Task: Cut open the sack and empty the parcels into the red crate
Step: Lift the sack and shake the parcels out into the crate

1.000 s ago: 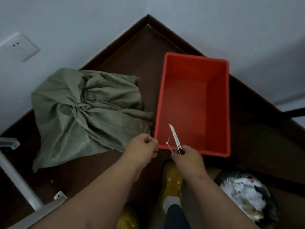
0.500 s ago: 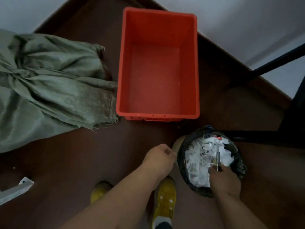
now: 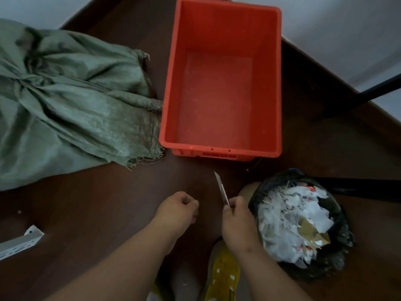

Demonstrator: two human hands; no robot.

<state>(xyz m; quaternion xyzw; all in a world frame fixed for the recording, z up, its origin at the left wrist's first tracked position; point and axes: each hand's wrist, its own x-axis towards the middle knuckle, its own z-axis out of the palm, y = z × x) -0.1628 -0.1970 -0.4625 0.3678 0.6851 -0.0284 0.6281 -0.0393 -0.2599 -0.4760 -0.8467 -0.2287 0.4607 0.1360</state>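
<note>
A bulging green woven sack (image 3: 69,101) lies on the dark brown floor at the left, its frayed mouth end touching the red crate (image 3: 223,151). The crate stands beside it with nothing inside. My right hand (image 3: 236,222) is shut on a utility knife (image 3: 221,187), whose blade points up toward the crate's near wall. My left hand (image 3: 180,209) is a closed fist with nothing visible in it, a little left of the knife. Both hands hover over the floor below the crate, apart from the sack.
A black-lined waste bin (image 3: 303,222) full of white scraps and cardboard stands right of my right hand. A yellow shoe (image 3: 223,276) shows at the bottom. A perforated metal bracket (image 3: 19,244) lies at the lower left. Dark furniture legs (image 3: 373,92) cross at the right.
The view has swung right and down. My right hand went over the waste bin and has come back left with the knife. The small white strip seen by the knife earlier is gone.
</note>
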